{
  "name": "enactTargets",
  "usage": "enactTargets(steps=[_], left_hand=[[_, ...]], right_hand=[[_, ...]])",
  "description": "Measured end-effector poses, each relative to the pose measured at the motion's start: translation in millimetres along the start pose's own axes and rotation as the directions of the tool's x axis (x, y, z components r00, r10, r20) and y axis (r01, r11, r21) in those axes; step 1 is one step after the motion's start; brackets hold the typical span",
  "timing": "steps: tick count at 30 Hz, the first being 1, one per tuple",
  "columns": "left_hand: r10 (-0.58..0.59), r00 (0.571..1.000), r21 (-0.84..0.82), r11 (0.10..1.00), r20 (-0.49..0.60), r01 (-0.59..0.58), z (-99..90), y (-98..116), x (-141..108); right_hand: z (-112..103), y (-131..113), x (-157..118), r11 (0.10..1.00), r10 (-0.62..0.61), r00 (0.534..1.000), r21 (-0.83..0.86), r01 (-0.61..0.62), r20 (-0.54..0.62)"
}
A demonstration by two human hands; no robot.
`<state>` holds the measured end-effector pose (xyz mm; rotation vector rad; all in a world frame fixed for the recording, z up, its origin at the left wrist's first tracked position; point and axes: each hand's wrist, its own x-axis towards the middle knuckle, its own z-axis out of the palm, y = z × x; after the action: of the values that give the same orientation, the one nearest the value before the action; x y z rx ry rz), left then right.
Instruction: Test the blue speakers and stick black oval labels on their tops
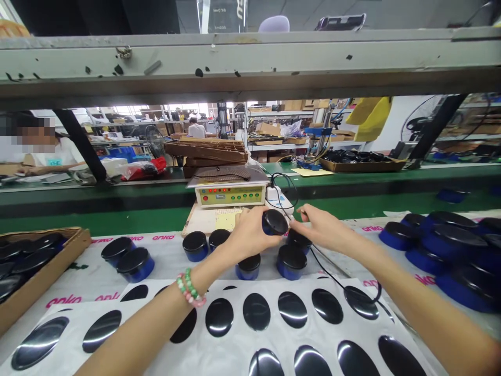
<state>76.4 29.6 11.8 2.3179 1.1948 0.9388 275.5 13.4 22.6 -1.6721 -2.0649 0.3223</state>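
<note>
My left hand, with a green, white and pink bead bracelet on its wrist, grips a round blue piece with a glossy black top, raised and tilted above the bench. Just right of it is my right hand, its fingers curled and its thumb toward the piece. Whatever those fingers hold, if anything, is hidden. Below both hands stand more blue round pieces with black tops. Nearer to me lies a white sheet carrying rows of glossy black discs.
A control box with red lights and green buttons stands behind my hands, beside a white power strip. A cardboard tray is at left; blue pieces are stacked at right. A shelf beam crosses overhead. A person sits beyond.
</note>
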Motion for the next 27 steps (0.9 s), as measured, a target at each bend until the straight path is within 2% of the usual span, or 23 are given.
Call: enactTargets(steps=[3,6,9,12,14,16,19,21,24,27], left_hand=[[-0.05,0.996,0.017,0.999,0.074,0.049,17.0,-15.7,11.3],[-0.061,0.984,0.045,0.998,0.168,0.054,29.7,-22.3,19.2],[-0.036,0.967,0.056,0.998,0.251,0.023,28.8,-18.0,23.1],[0.083,0.958,-0.009,0.996,0.273,-0.083,13.9,-0.1,21.4],[0.184,0.95,-0.084,0.982,0.253,-0.167,1.5,16.2,16.2],[0.242,0.949,-0.135,0.967,0.203,-0.218,-8.5,30.6,8.1],[0.247,0.965,-0.128,0.964,0.085,-0.235,-16.8,40.9,-7.6],[0.269,0.963,-0.065,0.961,0.012,-0.268,-19.6,40.5,-19.5],[0.323,0.945,0.069,0.945,-0.045,-0.32,-23.3,35.7,-37.2],[0.299,0.953,0.162,0.944,-0.057,-0.287,-26.2,29.8,-53.4]], right_hand=[[13.8,22.0,11.2,0.998,0.043,0.995,-0.054,-0.039,0.09],[14.6,31.2,11.7,0.999,0.052,0.989,-0.021,-0.05,0.14],[1.7,29.1,2.5,0.996,0.047,0.997,0.07,-0.051,0.055],[-13.1,18.3,-13.9,0.982,0.0,0.999,0.191,0.009,-0.048],[-18.3,7.4,-25.9,0.952,-0.058,0.995,0.297,0.079,-0.079],[-19.2,-4.8,-35.5,0.886,-0.119,0.985,0.435,0.161,-0.123],[-15.6,-21.4,-41.5,0.744,-0.121,0.97,0.627,0.23,-0.212],[-11.3,-30.2,-41.0,0.697,-0.097,0.97,0.68,0.227,-0.224],[-2.3,-41.1,-38.5,0.689,-0.102,0.965,0.683,0.243,-0.24],[10.0,-52.5,-37.0,0.707,-0.086,0.955,0.658,0.259,-0.284]])
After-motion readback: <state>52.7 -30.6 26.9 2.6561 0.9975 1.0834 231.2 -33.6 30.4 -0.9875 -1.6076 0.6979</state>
